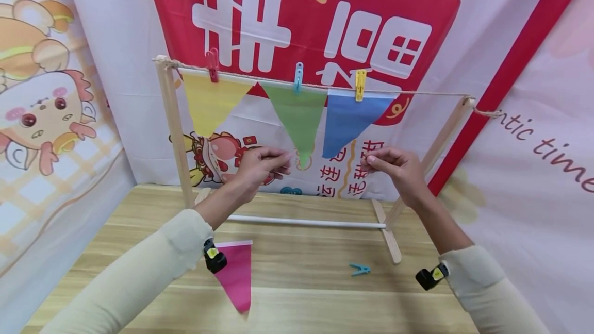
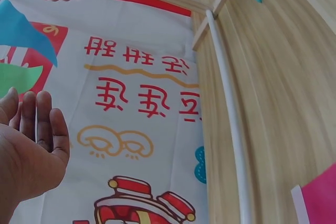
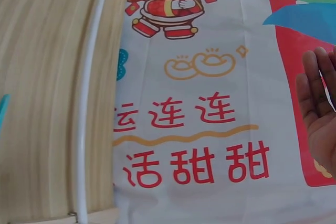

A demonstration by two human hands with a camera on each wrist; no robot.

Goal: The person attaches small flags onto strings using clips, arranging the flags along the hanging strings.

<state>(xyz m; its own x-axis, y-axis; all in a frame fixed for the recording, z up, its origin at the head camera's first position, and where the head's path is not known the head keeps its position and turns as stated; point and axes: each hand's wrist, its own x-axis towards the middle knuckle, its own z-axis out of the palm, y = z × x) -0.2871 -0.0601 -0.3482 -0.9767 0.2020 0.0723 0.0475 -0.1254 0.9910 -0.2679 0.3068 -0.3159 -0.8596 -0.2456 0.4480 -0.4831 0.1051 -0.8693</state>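
On a string (image 1: 431, 93) hang three triangular flags: a yellow flag (image 1: 211, 102) under a red clothespin (image 1: 212, 65), a green flag (image 1: 299, 117) under a blue clothespin (image 1: 298, 77), and a blue flag (image 1: 350, 120) under a yellow clothespin (image 1: 360, 85). My left hand (image 1: 262, 169) is raised just left of the green flag's tip, fingers loosely bent, with nothing held. To the right, below the blue flag, my right hand (image 1: 396, 171) is also raised and holds nothing. A pink flag (image 1: 236, 274) and another blue clothespin (image 1: 360, 269) lie on the table.
The string is tied between two wooden posts, a left post (image 1: 174, 133) and a right post (image 1: 445, 138). A white rod (image 1: 306, 222) joins their feet low down. Printed cloth (image 1: 139, 117) hangs behind and at both sides of the wooden table (image 1: 297, 303).
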